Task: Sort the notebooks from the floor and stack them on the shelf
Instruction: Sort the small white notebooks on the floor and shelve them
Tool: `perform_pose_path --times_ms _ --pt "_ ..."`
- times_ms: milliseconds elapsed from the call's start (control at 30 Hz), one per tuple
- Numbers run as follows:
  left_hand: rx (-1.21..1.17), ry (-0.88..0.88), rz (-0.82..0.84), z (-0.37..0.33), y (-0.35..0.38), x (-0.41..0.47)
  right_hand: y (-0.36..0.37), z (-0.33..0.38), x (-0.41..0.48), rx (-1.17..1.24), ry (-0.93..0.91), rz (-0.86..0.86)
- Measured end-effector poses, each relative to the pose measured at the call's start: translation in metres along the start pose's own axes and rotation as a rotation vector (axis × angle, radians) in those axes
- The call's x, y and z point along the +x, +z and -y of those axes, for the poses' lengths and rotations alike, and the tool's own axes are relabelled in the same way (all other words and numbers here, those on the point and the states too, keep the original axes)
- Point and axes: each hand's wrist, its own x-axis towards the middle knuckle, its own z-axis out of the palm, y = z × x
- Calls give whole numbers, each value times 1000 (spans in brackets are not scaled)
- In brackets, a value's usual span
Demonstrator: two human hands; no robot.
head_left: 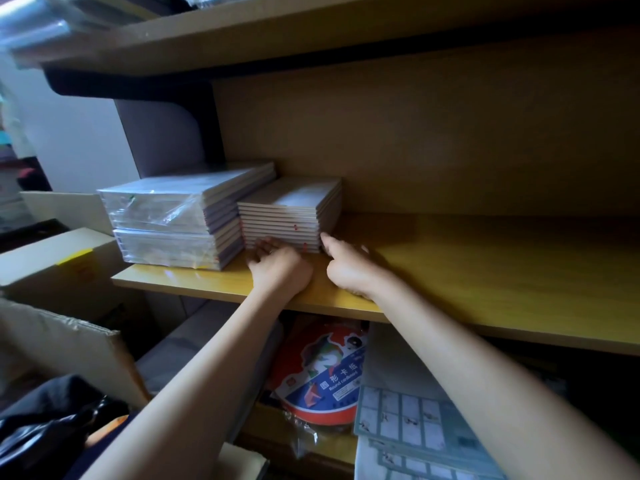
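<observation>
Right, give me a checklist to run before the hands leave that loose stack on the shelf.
1. Loose stack fully on shelf: ok.
2. Front edges flush: ok, as far as visible.
3. Stack beside wrapped stack, touching or not: cannot tell.
4. Left hand at stack's front base: ok.
5. Right hand at its right corner: ok.
6. Free shelf space to the right: ok.
</observation>
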Motion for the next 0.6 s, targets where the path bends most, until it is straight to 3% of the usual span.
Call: perform_pose_path --times_ms 167,433,500,600 --pt "18 -4 -13 0 -1 -9 12 -4 5 157 2 -80" --pt "-1 39 -13 4 3 0 -2 -6 3 -56 -117 76" --pt "-36 36 -22 3 3 -2 2 -6 3 -1 -127 20" --pt "-86 53 -100 2 5 -8 -1 -5 3 165 -85 -203"
